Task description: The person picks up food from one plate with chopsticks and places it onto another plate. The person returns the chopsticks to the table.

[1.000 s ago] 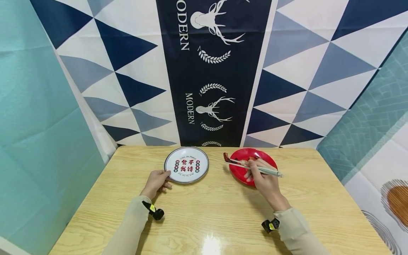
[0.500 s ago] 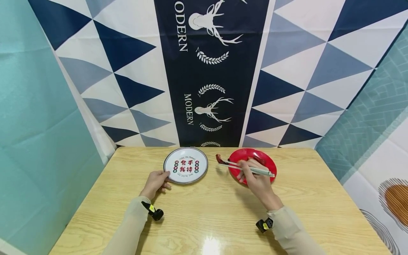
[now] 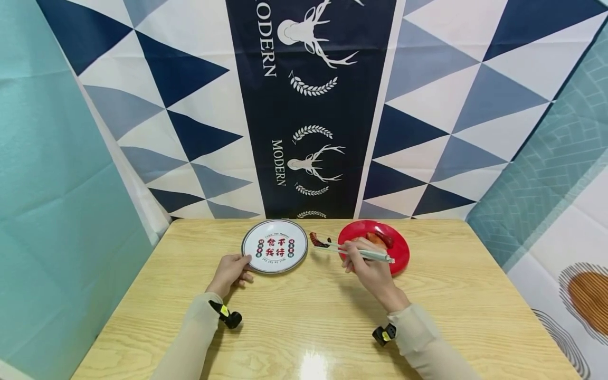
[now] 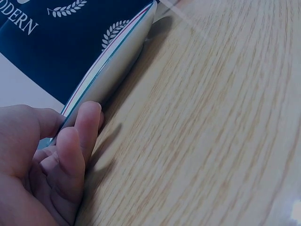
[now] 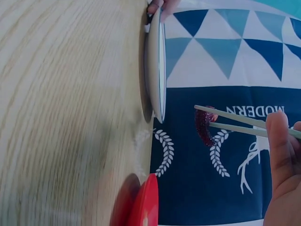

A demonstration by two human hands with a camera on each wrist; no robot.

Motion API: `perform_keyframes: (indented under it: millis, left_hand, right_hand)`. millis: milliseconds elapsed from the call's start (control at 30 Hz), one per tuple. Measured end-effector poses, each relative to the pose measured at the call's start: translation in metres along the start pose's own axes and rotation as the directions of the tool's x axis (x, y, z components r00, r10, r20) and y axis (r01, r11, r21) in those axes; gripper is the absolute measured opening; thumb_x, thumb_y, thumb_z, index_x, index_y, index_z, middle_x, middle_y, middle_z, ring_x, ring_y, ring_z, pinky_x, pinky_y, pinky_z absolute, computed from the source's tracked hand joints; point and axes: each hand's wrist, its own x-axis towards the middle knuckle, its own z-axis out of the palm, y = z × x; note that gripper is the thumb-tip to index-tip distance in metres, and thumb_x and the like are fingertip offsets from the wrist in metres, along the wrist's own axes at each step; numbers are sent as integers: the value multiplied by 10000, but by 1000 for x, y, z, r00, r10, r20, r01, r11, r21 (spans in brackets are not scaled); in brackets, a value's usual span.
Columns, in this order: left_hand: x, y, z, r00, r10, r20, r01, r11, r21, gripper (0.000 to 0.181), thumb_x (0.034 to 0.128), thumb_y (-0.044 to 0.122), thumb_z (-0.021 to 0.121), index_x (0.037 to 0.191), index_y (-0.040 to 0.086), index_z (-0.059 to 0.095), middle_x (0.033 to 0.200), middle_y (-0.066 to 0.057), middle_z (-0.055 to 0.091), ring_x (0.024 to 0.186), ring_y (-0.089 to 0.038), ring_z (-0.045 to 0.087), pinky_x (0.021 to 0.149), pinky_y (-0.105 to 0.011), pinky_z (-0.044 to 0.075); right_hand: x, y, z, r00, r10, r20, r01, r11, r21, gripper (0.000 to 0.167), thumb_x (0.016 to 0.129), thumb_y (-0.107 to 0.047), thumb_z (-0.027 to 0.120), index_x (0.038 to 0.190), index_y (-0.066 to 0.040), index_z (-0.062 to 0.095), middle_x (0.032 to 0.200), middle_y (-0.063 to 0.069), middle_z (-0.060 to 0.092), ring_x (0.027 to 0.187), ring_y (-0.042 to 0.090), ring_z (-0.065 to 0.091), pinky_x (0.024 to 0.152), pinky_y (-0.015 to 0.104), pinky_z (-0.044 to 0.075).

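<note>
My left hand (image 3: 231, 272) pinches the near left rim of a white plate (image 3: 260, 263) with red and dark lettering. In the left wrist view its thumb lies over the rim and fingers reach underneath. My right hand (image 3: 370, 274) holds pale green chopsticks (image 5: 235, 116). Between their tips is a curved, dark red-brown piece of food (image 5: 203, 128), resembling an octopus tentacle. That piece hangs above the table, just right of the white plate. Partly behind my right hand lies a red plate (image 3: 401, 252) bearing several orange and dark red food pieces (image 3: 377, 240).
The wooden table (image 3: 294, 322) ends at a patterned cloth backdrop (image 3: 313, 105) just behind both plates. A teal sheet (image 3: 76, 211) hangs on the left, and another patterned cloth (image 3: 560, 211) borders the right. Bare wood lies between the two plates.
My right hand has moved left with the chopsticks and the food piece, from over the red plate toward the white plate. More food on the red plate shows. The left hand stays on the rim.
</note>
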Motion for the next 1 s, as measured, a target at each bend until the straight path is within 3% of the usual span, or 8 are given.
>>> perform_keyframes:
  millis: [133,400,800,1000]
  left_hand:
    - [0,-1,0,1000,-11,5,11,1000,-1,338,1072,279,550,1110,-30,684,841,-96,726,573,-106,660,483,-220,519]
    - [2,2,2,1000,5,18,-5,1000,-3,342,1072,282,549,1150,-23,682,876,-97,725,581,-104,662,492,-218,524]
    - [1,-1,1,1000,6,16,-6,1000,0,341,1076,285,544,1141,-21,680,861,-78,714,579,-92,662,496,-216,523]
    - [1,-1,-1,1000,12,13,-12,1000,-4,345,1076,279,542,1131,-32,679,831,-84,703,574,-102,661,489,-219,522]
  right_hand:
    - [-3,12,3,1000,3,6,-4,999,33,157,937,210,554,928,137,693,688,143,668,499,302,617,456,278,562]
    - [-6,28,4,999,-51,16,51,999,16,162,933,198,580,928,102,711,665,187,656,510,194,635,455,244,550]
    - [-8,23,10,999,7,39,-8,999,34,130,958,167,573,950,126,696,669,195,665,497,216,630,470,260,563]
    - [-3,5,14,1000,12,17,-12,999,33,131,949,189,561,929,151,684,657,228,643,488,285,615,466,290,565]
